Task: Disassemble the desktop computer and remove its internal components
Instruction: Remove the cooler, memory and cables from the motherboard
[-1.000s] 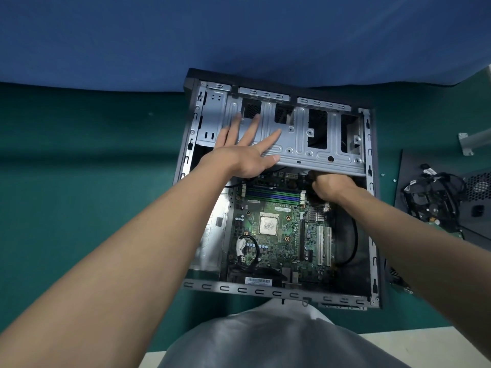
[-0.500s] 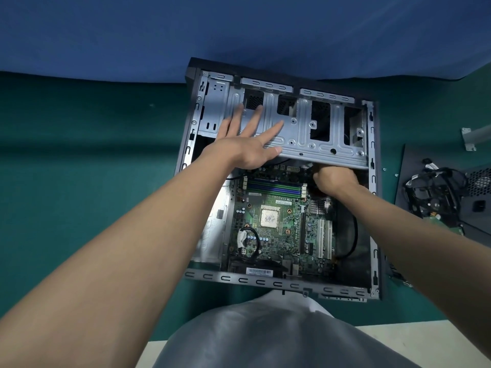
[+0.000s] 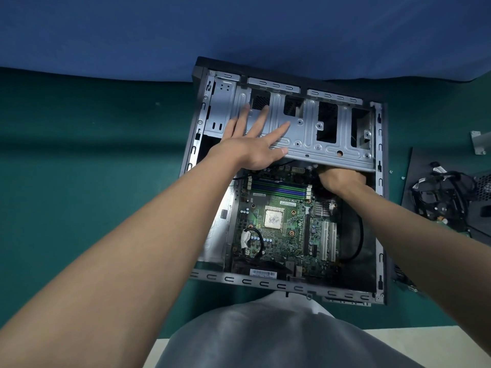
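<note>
An open desktop case (image 3: 195, 144) lies flat on a green mat, its green motherboard (image 3: 281, 229) exposed with a bare CPU (image 3: 273, 217) and memory sticks (image 3: 279, 187). A grey metal drive cage (image 3: 313, 131) spans the case's far half. My left hand (image 3: 252, 144) rests flat on the cage's left part, fingers spread and straight. My right hand (image 3: 341, 179) reaches under the cage's near edge at the motherboard's far right corner; its fingers are hidden beneath the cage, so what they touch cannot be seen.
Removed parts with black cables (image 3: 446, 197) lie on a dark panel (image 3: 419, 168) at the right. A metal bracket (image 3: 479, 142) sits at the far right edge. A black cable (image 3: 357, 243) loops inside the case's right side. A blue cloth (image 3: 239, 30) rises behind the case.
The view has shifted slightly, and my right hand has pushed a little farther under the cage. My left hand stays flat on the cage.
</note>
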